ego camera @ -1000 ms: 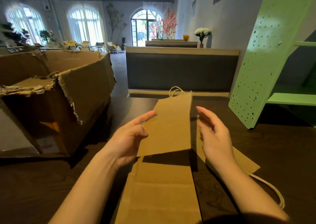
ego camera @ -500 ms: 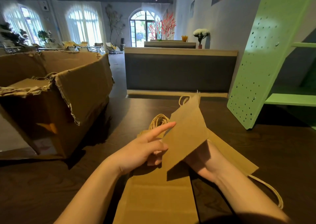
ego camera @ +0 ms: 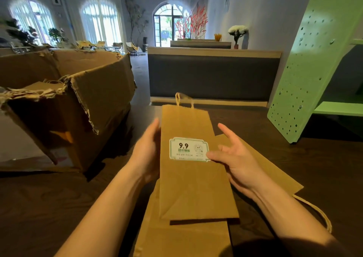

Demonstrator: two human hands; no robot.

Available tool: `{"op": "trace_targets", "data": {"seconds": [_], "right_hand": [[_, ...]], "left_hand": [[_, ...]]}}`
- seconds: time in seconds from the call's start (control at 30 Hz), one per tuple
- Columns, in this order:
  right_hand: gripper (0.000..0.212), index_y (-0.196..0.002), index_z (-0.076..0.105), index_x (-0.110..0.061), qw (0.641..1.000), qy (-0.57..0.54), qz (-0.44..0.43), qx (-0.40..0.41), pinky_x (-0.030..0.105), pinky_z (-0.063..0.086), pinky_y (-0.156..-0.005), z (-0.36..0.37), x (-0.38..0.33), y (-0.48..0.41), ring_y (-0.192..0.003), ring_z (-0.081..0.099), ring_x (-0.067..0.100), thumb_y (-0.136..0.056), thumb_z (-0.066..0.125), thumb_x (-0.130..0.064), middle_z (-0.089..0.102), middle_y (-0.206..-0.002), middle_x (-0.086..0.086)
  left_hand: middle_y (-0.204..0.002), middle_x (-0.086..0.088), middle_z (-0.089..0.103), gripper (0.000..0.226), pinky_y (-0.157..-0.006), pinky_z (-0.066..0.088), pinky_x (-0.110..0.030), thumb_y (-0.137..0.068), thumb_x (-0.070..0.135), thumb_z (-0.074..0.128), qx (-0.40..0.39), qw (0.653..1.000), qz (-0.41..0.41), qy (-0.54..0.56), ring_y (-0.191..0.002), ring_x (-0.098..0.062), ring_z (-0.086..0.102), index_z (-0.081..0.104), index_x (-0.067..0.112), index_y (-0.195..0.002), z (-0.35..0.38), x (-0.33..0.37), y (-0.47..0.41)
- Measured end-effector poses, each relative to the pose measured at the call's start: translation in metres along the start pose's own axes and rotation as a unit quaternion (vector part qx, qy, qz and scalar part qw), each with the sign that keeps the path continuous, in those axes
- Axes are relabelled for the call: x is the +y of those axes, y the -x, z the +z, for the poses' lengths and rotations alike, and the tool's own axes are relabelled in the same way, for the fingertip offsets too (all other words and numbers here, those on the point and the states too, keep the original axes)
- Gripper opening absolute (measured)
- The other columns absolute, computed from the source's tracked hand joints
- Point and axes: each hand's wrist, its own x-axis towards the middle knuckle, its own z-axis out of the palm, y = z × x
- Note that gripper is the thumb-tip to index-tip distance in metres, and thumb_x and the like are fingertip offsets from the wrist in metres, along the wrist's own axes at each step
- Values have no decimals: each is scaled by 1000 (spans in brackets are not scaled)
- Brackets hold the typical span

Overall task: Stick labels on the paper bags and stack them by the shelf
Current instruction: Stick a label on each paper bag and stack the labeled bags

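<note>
While L hand [ego camera: 146, 154] grips it, bag [ego camera: 193, 190] touches R hand [ego camera: 237, 163]

The paper bag [ego camera: 196, 188] is matt brown kraft paper, smooth and sharply creased. Its handle [ego camera: 177, 99] is twisted paper cord. The label [ego camera: 189, 149] is white and perhaps faintly glossy, though blur hides the sheen. The cardboard box [ego camera: 102, 99] at left is rough, with torn edges. The table [ego camera: 49, 207] is dark grained wood. The shelf [ego camera: 314, 70] at right is smooth, matt green and perforated.
</note>
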Motion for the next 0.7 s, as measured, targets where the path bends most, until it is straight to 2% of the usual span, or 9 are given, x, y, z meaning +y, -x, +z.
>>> {"op": "trace_targets", "data": {"seconds": [0.07, 0.13, 0.17, 0.23, 0.3, 0.37, 0.47, 0.6, 0.7], "right_hand": [[94, -153, 26, -37, 1000, 12, -1, -9, 42, 61, -81, 1, 0, 1, -97, 73, 35, -83, 66, 11, 75, -100, 18], [89, -154, 23, -38, 1000, 16, 3, -18, 39, 62, -75, 2, -1, 2, -96, 73, 33, -88, 64, 6, 76, -101, 15], [84, -154, 25, -38, 1000, 7, 7, -17, 38, 63, -71, 2, -2, 2, -95, 74, 31, -91, 63, 1, 76, -104, 12], [69, -152, 31, -36, 1000, -17, 11, 2, 29, 60, -56, 2, -5, 4, -80, 75, 20, -95, 60, -8, 75, -108, 10], [64, -151, 31, -36, 1000, -7, 13, 18, 23, 51, -40, -1, -5, 4, -59, 70, 15, -98, 57, -12, 75, -105, 13], [68, -153, 27, -37, 999, 24, 20, 18, 24, 48, -36, -5, -1, 1, -55, 66, 17, -98, 57, -10, 76, -97, 14], [70, -154, 29, -29, 996, 78, 33, 21, 25, 47, -36, -9, 4, -4, -53, 60, 18, -96, 59, -5, 73, -83, 13], [61, -149, 40, -20, 988, 144, 36, 39, 22, 39, -34, -14, 6, -6, -39, 49, 13, -94, 63, -5, 65, -59, 8], [60, -147, 44, -23, 979, 194, 24, 49, 22, 32, -35, -17, 8, -9, -41, 44, 12, -92, 66, -7, 61, -59, 7]], "left_hand": [[-109, -13, 75, 46, -84, 57, -44, -101, 50, 49, 7, 1000, 18, -3, -101, -36, 73, 71, 14, -121, -2, 1, -3], [-109, -11, 76, 30, -74, 60, -37, -101, 27, 58, 6, 996, 67, -53, -96, -33, 74, 66, 16, -129, -5, 1, -5], [-110, -11, 76, 32, -71, 61, -34, -101, 18, 59, 3, 995, 71, -67, -94, -31, 75, 62, 20, -133, -6, 0, -6], [-108, -11, 77, 42, -68, 60, -31, -99, 8, 58, -15, 993, 68, -95, -90, -28, 76, 56, 25, -138, -8, 0, -6], [-93, -8, 79, 48, -63, 58, -25, -99, 6, 58, -5, 982, 88, -168, -78, -21, 77, 50, 29, -140, -7, 3, -3], [-85, -7, 78, 50, -59, 55, -21, -99, 9, 57, 4, 967, 100, -233, -72, -19, 76, 47, 32, -142, -6, 3, -2], [-86, -10, 78, 48, -57, 54, -18, -99, 18, 60, 17, 941, 106, -320, -71, -20, 76, 50, 30, -144, -7, -4, -3], [-87, -5, 76, 50, -58, 51, -14, -97, 36, 62, 72, 868, 136, -471, -75, -15, 71, 49, 33, -146, -11, -11, -10], [-84, 4, 72, 37, -66, 55, -24, -95, 44, 63, 87, 846, 140, -508, -75, -9, 68, 60, 35, -131, -12, -13, -11]]}}
